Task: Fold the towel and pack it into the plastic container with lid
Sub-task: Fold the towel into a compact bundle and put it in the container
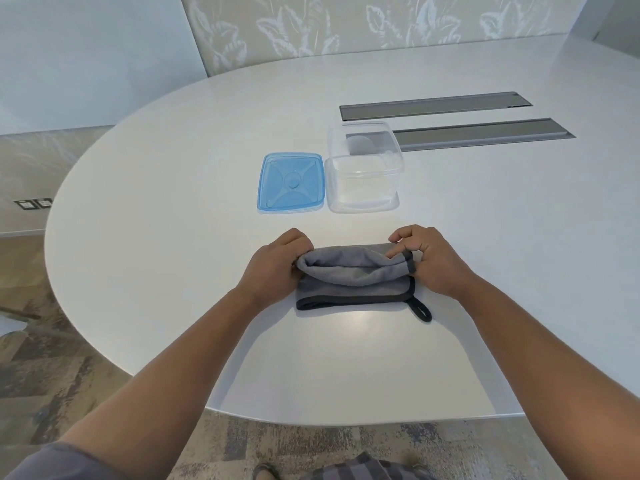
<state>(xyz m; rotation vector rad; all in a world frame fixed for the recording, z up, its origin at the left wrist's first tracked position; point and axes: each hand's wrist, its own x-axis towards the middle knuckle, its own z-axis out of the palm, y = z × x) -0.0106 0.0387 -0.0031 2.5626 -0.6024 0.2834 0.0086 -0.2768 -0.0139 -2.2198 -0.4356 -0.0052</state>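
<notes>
Towel point(353, 275) was grey microfibre with dark binding and a hanging loop at its near right corner, lying on the white oval worktop point(173, 168) just in front of the person, already doubled into a narrow band. Left hand point(277, 263) was closed on the band's left end, right hand point(427, 259) pinching the top layer at the right end, both lifting the far edge toward the near one. To land this fold well: keep both ends level, bring the far edge flush with the bound near edge, tuck the loop in, press flat, so the bundle fits the square tub. Clear plastic container point(363, 174) sat open beyond the towel, apart from it, with its blue lid point(291, 183) lying flat just beside it on the left. Nothing packed yet. Worktop was glossy and likely slick, so cloth could slide. Two grey cable hatches point(436, 106) were set into it behind the container; patterned wall panel point(346, 26) beyond, mottled carpet point(52, 358) below.
</notes>
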